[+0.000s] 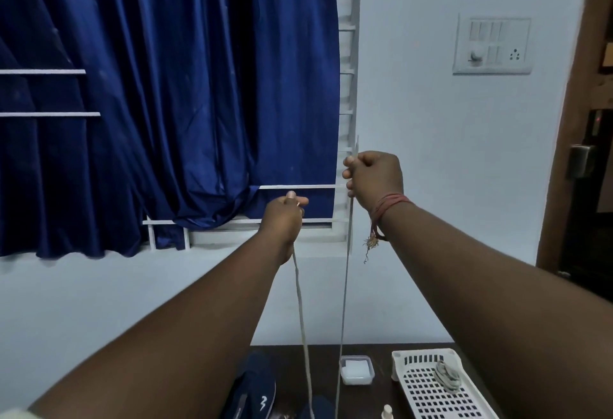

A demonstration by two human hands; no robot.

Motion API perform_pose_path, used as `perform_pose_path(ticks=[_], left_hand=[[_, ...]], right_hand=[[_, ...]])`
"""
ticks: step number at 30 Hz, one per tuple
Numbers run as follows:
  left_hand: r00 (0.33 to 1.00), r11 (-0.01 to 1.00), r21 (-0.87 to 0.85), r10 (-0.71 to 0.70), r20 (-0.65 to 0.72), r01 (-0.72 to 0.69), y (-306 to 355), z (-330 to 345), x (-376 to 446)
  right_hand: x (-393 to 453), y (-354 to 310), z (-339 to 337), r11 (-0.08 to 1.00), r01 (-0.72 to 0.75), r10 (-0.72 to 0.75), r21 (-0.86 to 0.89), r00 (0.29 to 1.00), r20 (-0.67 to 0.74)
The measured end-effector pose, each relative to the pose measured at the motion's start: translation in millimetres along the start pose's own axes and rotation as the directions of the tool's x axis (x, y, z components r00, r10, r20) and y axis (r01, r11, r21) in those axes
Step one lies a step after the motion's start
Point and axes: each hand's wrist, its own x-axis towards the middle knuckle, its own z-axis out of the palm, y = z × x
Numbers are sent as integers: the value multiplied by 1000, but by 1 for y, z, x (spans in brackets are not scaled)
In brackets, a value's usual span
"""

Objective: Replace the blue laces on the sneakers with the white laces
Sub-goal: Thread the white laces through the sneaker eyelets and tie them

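Holding both arms raised high in front of a blue curtain [172, 103] and a pale wall [431, 186]. Gripping one end of a white lace [345, 286] in the right hand [373, 183], fingers curled into a fist around it, the tip poking up just above the knuckles. Pinching the other strand of the lace in the left hand [285, 216], thumb pressed on top, fingers curled round it. Hanging down from both hands in two pale lines, the right one taut and straight, the left one slacker and slightly wavy, both dropping toward the dark table [414, 350] at the bottom edge. Lying there, partly hidden by the left forearm, a dark blue sneaker [255, 388], with the two strands ending close beside it; whether threaded through its eyelets, impossible to tell. Sitting just right of the strands, a small clear lidded box [356, 370]. Standing further right, a white plastic basket [428, 388] with a bundled lace [447, 375] inside it. Wearing a red thread band [389, 208] around the right wrist, its frayed end dangling. Showing on the wall at upper right, a switchboard [492, 45].
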Motion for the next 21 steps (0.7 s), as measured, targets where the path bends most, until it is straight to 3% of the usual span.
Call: perform_pose_path(ticks=[5, 13, 21], left_hand=[[1000, 998, -59, -6, -9, 5, 13, 4, 4], [967, 963, -95, 247, -66, -252, 64, 11, -4], [987, 986, -48, 157, -19, -157, 70, 20, -7]], right_hand=[[-4, 7, 8, 990, -2, 15, -141, 996, 92], [-18, -14, 21, 988, -15, 48, -152, 975, 215], [-23, -14, 21, 987, -37, 61, -156, 987, 151]])
